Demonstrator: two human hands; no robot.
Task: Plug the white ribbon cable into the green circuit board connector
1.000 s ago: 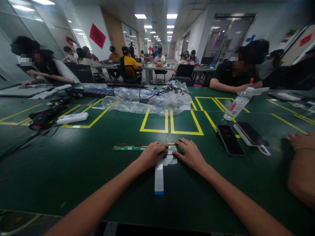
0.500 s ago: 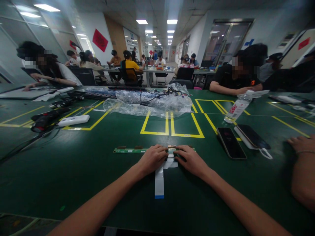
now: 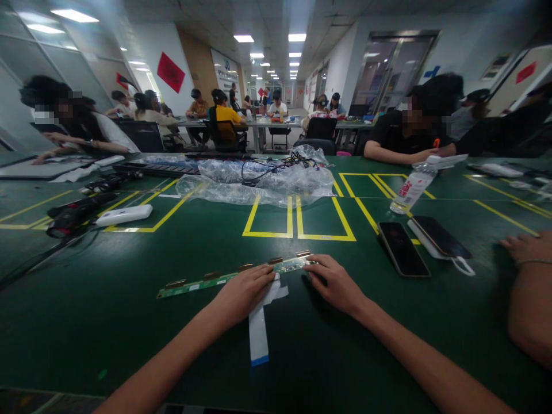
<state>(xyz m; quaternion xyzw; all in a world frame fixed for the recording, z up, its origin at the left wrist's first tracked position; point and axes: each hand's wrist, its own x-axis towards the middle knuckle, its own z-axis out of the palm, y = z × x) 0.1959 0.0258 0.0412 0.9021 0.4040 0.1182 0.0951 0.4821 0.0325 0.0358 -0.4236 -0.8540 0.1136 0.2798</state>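
A long, narrow green circuit board (image 3: 207,284) lies slanted on the table, its right end farther from me. Copper-coloured tabs line its far edge. My left hand (image 3: 245,290) covers its middle, fingers close together and closed on the near edge. At the board's right end, my right hand (image 3: 334,282) holds the edge with its fingertips; its thumb sits lower, on the near side. From beneath my left hand a white flat ribbon cable (image 3: 259,336) with a blue end runs toward me. Where the cable meets the board is hidden by my fingers.
Crumpled clear plastic wrap (image 3: 259,181) with black cables lies beyond the board. To the right are a phone (image 3: 404,249), a second phone (image 3: 440,237) and a water bottle (image 3: 414,187). Another person's hand (image 3: 526,247) rests at the far right. A white device (image 3: 124,215) lies left.
The board has shifted left and turned, its left end coming nearer to me. My left hand and the ribbon cable have moved left with it; my right hand stays about the same.
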